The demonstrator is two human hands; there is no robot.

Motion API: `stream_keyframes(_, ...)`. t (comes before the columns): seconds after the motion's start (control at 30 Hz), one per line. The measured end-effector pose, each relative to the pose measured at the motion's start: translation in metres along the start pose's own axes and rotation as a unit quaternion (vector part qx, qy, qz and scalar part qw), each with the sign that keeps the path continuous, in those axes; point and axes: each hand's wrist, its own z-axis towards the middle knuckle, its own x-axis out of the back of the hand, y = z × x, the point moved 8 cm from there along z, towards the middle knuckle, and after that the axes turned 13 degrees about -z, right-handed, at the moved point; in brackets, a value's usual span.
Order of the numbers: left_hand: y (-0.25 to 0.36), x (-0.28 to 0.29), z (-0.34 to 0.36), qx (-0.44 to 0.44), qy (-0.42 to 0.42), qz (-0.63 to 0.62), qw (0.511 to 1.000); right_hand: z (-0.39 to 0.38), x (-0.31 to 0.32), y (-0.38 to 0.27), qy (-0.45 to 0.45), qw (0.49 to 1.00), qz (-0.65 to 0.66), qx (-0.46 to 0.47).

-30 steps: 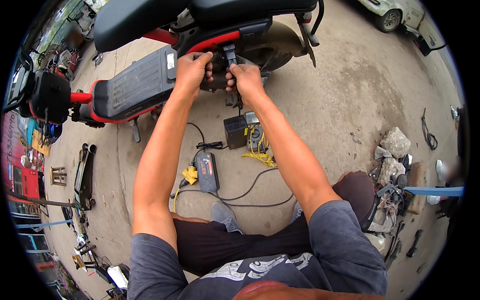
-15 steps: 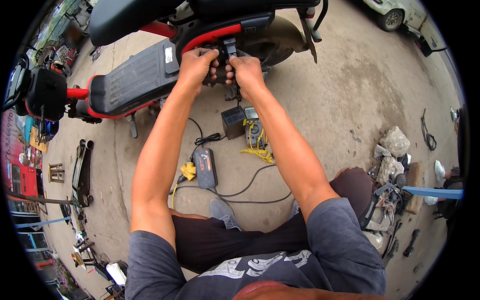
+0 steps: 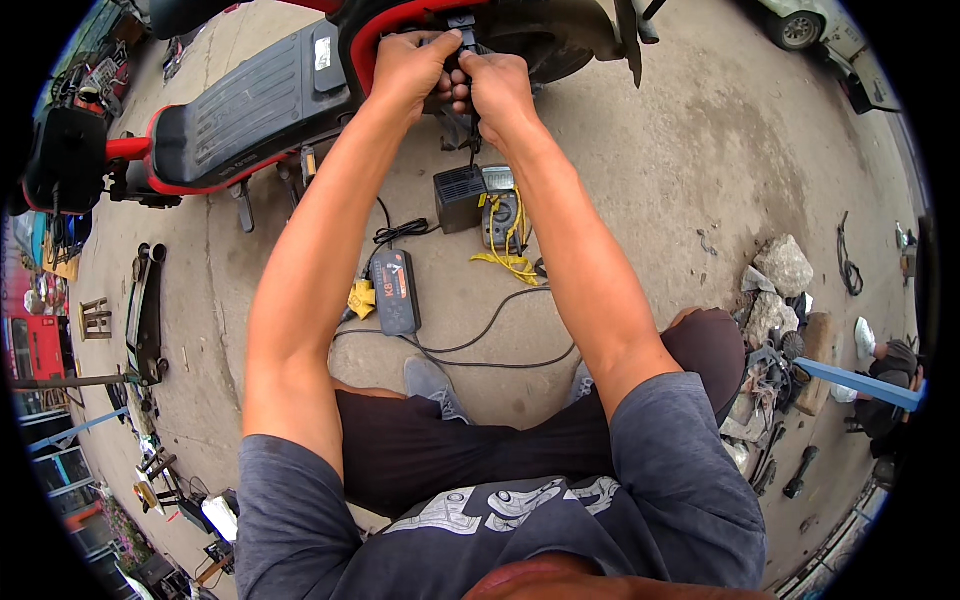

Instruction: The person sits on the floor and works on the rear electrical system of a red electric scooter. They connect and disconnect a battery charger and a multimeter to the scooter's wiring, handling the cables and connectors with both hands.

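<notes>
At the side of a red and black electric scooter, both of my hands are raised close together. My right hand is closed, its thumb and fingers pinching a black connector under the red trim. A dark cable hangs from there toward a black charger box. Right beside it my left hand is closed too, thumb and forefinger pressed together at the connector's left edge. What its curled fingers hold, if anything, is hidden.
Below lie a multimeter with yellow leads, a second charger, a yellow plug and looping black cable. Stones and metal parts are heaped at the right. A floor jack and small stool stand left.
The scooter and chargers sit higher in the picture as the view shifts. My left hand has come closer to the connector and my right hand; the right keeps its pinch.
</notes>
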Motion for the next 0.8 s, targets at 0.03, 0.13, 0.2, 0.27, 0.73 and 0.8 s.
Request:
stream_keyframes(0.03,-0.002,0.001,0.002,0.002,0.009,-0.006,1.0,-0.001,-0.001,0.0,0.0,1.0,0.003,0.002)
stream_keyframes(0.13,-0.005,-0.002,0.005,0.003,0.031,-0.022,0.999,0.0,0.0,0.0,0.005,1.0,0.009,0.006)
stream_keyframes(0.2,0.0,-0.004,0.008,-0.009,0.04,-0.027,0.999,0.002,0.0,-0.003,0.013,1.0,0.015,0.011)
stream_keyframes(0.27,-0.005,-0.002,0.009,0.006,0.018,-0.026,0.999,0.001,-0.001,0.003,0.019,1.0,0.014,0.012)
stream_keyframes(0.73,-0.004,0.006,0.012,0.007,0.009,-0.008,1.0,0.009,-0.004,-0.001,0.007,0.999,0.053,0.006)
stream_keyframes(0.8,-0.003,0.003,0.009,-0.006,0.008,0.005,1.0,0.01,0.0,0.001,0.006,0.999,0.042,0.01)
